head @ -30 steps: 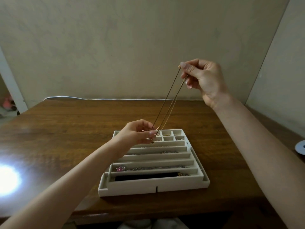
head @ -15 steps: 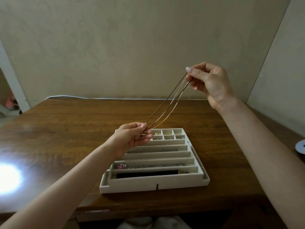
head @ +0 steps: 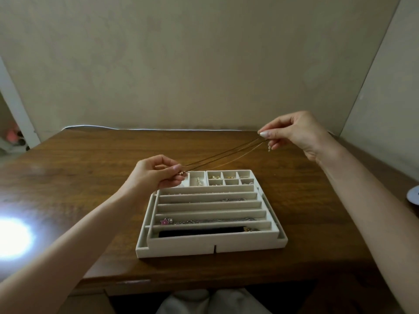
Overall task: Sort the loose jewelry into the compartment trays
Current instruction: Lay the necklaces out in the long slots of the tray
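The white compartment tray [head: 181, 248] sat near the front edge of the table [head: 79, 177]. Over its far-left corner, the left hand [head: 156, 175] pinched one end of the thin gold chains [head: 223, 156], fingers curled. Beyond the far-right corner, the right hand [head: 294, 132], held higher, pinched the other end, and the strands ran taut between.

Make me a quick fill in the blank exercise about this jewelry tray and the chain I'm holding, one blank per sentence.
1. The left hand and the right hand each pinch an end of the gold chain; the higher end is in the ___ hand.
2. The pink star charm lies at the ___ end of its long slot in the tray.
3. The long item in the slot nearest the person is ___ in colour.
Missing words: right, left, black.
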Demonstrator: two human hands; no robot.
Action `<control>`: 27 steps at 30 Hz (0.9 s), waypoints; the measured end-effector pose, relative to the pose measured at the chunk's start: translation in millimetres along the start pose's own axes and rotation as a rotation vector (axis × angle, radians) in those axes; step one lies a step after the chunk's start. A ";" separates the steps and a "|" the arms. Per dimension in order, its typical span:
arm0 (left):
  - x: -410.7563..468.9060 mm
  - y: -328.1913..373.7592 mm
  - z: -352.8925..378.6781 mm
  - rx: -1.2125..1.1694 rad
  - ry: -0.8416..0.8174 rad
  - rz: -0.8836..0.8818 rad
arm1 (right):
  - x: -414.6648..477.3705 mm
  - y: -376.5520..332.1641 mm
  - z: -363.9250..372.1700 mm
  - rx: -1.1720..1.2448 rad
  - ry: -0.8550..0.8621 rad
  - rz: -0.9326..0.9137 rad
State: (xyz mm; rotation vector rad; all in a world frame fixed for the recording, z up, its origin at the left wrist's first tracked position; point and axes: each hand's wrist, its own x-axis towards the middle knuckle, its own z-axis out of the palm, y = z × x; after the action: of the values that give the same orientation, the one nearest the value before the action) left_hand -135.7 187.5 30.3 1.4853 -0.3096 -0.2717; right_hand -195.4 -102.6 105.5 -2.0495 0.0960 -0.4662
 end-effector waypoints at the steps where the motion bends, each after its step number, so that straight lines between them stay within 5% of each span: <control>1: -2.7 0.8 -2.1 0.039 -0.017 -0.007 | -2.7 2.6 0.4 -0.008 -0.020 0.019; 11: -22.4 -1.6 -12.2 0.451 -0.088 -0.019 | -26.9 18.5 9.4 -0.163 -0.256 0.143; 23: -25.3 -1.3 -10.0 0.694 -0.096 0.025 | -33.8 32.5 6.1 -0.011 -0.356 0.275; 27: -27.8 -0.9 -7.0 0.938 -0.081 0.111 | -34.3 34.5 7.4 -0.018 -0.391 0.284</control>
State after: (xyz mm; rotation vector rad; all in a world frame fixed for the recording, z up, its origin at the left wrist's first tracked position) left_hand -158.9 204.0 27.9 2.3703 -0.6360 -0.0881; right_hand -220.1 -105.1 62.9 -2.0656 0.1518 0.1137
